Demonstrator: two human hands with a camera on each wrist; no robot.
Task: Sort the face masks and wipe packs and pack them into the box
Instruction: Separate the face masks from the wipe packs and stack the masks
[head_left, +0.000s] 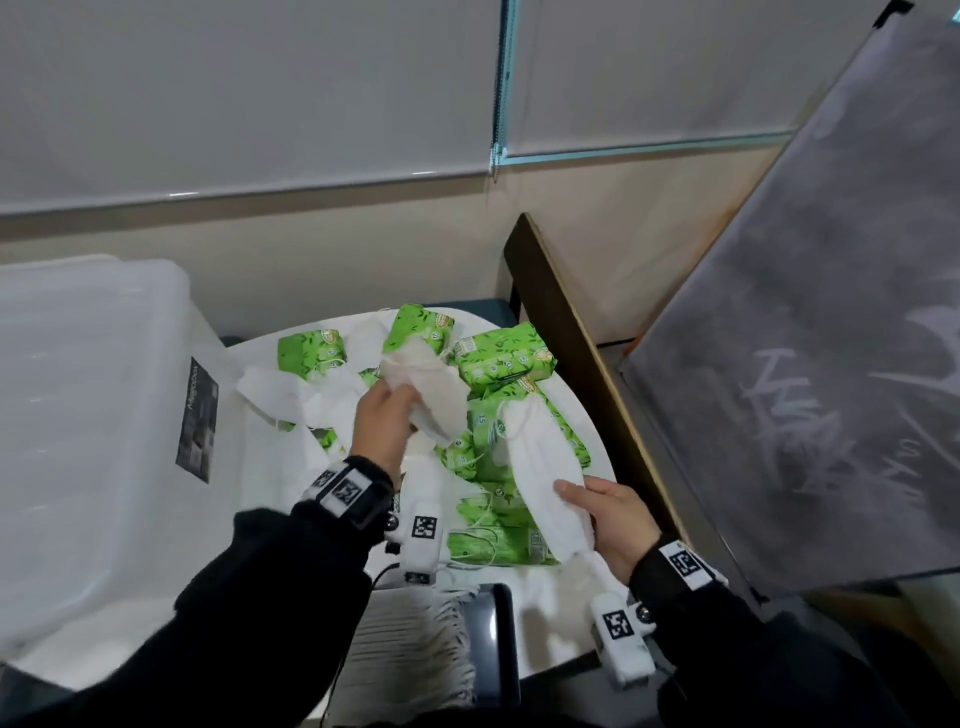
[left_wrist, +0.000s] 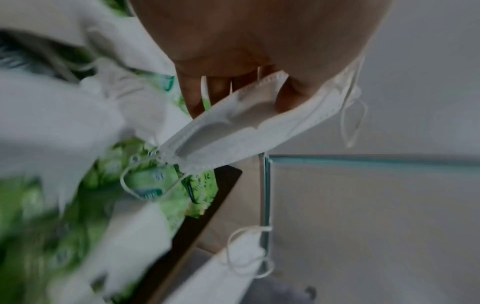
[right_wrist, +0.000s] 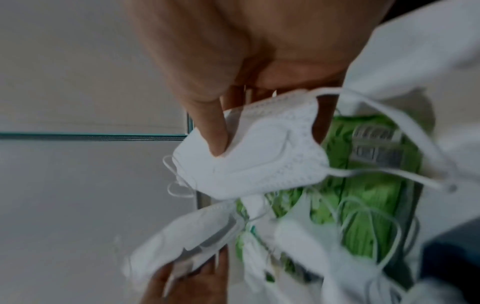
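Note:
Several green wipe packs (head_left: 501, 358) and loose white face masks (head_left: 275, 389) lie mixed on a white round table (head_left: 270, 467). My left hand (head_left: 400, 387) pinches one folded white mask (head_left: 434, 392) lifted above the pile; in the left wrist view that mask (left_wrist: 233, 127) sits between thumb and fingers, ear loops dangling. My right hand (head_left: 576, 501) grips a second white mask (head_left: 537, 462) at the table's right side. The right wrist view shows my thumb (right_wrist: 217, 133) pressed onto this mask (right_wrist: 259, 160), with green packs (right_wrist: 363, 205) below.
A large clear plastic box (head_left: 93, 415) stands at the left of the table. A neat stack of masks (head_left: 410, 644) lies in a dark tray (head_left: 493, 639) at the near edge. A wooden board (head_left: 571, 332) and a grey fabric panel (head_left: 805, 364) close off the right.

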